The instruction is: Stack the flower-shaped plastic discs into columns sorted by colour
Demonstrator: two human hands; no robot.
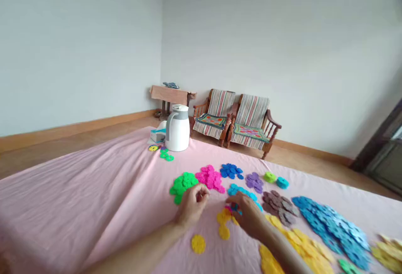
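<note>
My left hand (192, 203) hovers just right of a pile of green notched plastic discs (182, 185), thumb and fingers curled into a pinch. Whatever it may hold is hidden. A pile of pink discs (210, 177) lies beyond it. My right hand (248, 212) is bent down over a small mixed cluster, its fingers curled; pink and dark blue bits show beneath them, but a grip on one is unclear. Yellow discs (224, 231) lie under and beside this hand, and light blue discs (243, 191) lie behind it. One yellow disc (198, 244) lies alone nearer me.
A pink cloth (125, 198) covers the surface. Dark blue (230, 170), purple (254, 182), brown (279, 206), large blue (333, 226) and yellow piles (301, 249) spread rightward. A white jug (177, 129) stands at the back, near a tissue pack (158, 135). Two chairs (251, 119) stand beyond.
</note>
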